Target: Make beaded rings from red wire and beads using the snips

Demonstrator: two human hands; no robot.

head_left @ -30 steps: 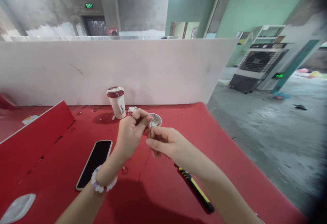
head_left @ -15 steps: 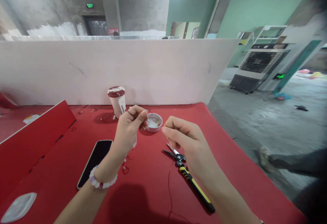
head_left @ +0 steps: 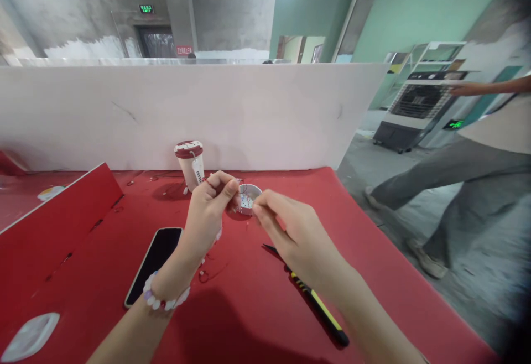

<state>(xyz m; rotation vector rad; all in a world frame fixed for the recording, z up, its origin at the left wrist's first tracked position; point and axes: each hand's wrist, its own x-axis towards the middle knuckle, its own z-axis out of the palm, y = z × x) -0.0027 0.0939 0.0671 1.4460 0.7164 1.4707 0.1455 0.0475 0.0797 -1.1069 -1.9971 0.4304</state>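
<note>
My left hand [head_left: 211, 201] is closed in a pinch, with a thin dark red cord [head_left: 243, 186] at its fingertips. Facing it, my right hand [head_left: 292, 225] is also pinched, its fingertips a little apart from the left ones; whatever it holds is too small to make out. Behind both hands stands a small round white dish [head_left: 259, 190] with tiny beads in it, partly covered by the fingers. Scissors [head_left: 323, 311] with black and yellow handles lie under my right hand, which hides their pivot and part of the blades. A pale bead bracelet [head_left: 155, 302] circles my left wrist.
Left of my left forearm lies a phone [head_left: 153, 264]. A lidded coffee cup [head_left: 191, 167] stands before the white partition [head_left: 249, 115]. A red divider [head_left: 62, 214] and a clear plastic lid [head_left: 31, 336] are farther left. Another person [head_left: 456, 181] is on the floor at right, beside an air cooler [head_left: 421, 104].
My right hand has moved left, closer to my left hand, and now covers more of the scissors. My left hand stays almost still. The other person has come into view at right.
</note>
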